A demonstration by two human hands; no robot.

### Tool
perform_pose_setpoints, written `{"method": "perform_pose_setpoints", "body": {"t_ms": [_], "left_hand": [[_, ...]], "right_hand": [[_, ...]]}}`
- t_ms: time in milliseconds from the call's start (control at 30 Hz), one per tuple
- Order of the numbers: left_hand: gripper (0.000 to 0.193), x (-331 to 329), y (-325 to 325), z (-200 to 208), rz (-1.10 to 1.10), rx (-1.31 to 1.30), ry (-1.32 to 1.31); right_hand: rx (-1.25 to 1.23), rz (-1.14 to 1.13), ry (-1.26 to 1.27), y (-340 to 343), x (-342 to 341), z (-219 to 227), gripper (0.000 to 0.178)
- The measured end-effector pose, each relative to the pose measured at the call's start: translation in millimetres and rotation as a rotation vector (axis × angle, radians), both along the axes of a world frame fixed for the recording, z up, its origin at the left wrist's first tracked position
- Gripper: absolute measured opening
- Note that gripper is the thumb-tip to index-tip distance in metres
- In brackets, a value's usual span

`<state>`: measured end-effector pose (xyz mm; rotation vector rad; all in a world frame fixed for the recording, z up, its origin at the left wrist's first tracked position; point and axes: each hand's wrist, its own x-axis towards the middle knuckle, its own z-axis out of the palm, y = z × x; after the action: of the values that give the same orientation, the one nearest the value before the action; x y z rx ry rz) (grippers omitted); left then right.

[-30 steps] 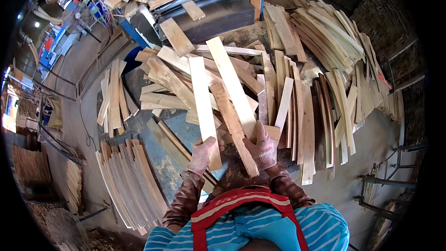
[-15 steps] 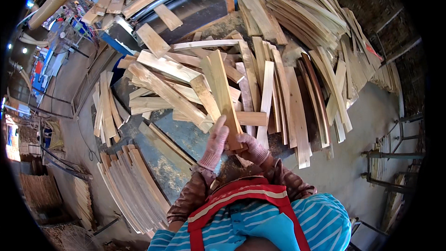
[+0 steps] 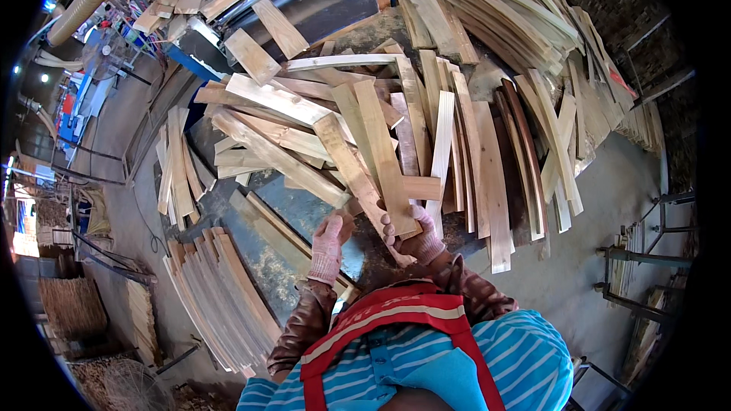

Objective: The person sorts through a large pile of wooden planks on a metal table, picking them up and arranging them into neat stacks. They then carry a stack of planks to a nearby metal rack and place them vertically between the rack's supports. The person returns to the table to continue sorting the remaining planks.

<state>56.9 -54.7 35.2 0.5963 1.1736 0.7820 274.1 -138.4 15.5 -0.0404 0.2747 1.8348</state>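
The right hand, in a pale knit glove, was clamped around the near ends of two long wooden slats, and the left hand, gloved the same, hung just beside them with its fingers loosely curled, empty and apparently not touching the wood. Taking the blue-grey sorting table as the landmark: the largest mass, a jumbled heap of pale boards, covered most of its far half, with the held slats rising out of that heap toward the person. Off the table's right edge lay a row of narrow planks side by side, and beyond its far right corner a stack of curved strips. Off its left edge sat a smaller fan of stacked slats. The step in hand looked like drawing a pair out of the heap for sorting. The next move would probably call for the left hand to steady the pair while the right pulled it free of the crossing boards without dragging them along.
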Motion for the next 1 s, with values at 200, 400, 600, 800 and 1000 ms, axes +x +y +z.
{"method": "perform_pose_setpoints", "body": {"t_ms": [200,400,600,800,1000], "left_hand": [[0.049,-6.7,-1.6,-3.3,-0.064,0.018,0.064],[0.046,-9.0,-8.1,-15.9,-0.083,0.050,0.029],[0.040,-5.3,-14.0,-13.1,-0.059,0.012,-0.010],[0.064,6.6,-9.0,0.0,-0.204,0.019,-0.056],[0.068,37.0,5.9,2.3,-0.368,0.202,0.112]], "right_hand": [[0.000,-0.005,0.065,0.5,-0.1,-3.8,0.074],[0.013,0.016,0.069,1.0,-1.5,-13.7,0.079],[-0.030,0.022,-0.088,1.0,-7.2,-12.1,0.063],[-0.068,0.091,-0.826,6.1,-27.8,25.0,0.045],[0.059,0.065,-1.772,5.5,-61.3,27.6,0.062]]}}
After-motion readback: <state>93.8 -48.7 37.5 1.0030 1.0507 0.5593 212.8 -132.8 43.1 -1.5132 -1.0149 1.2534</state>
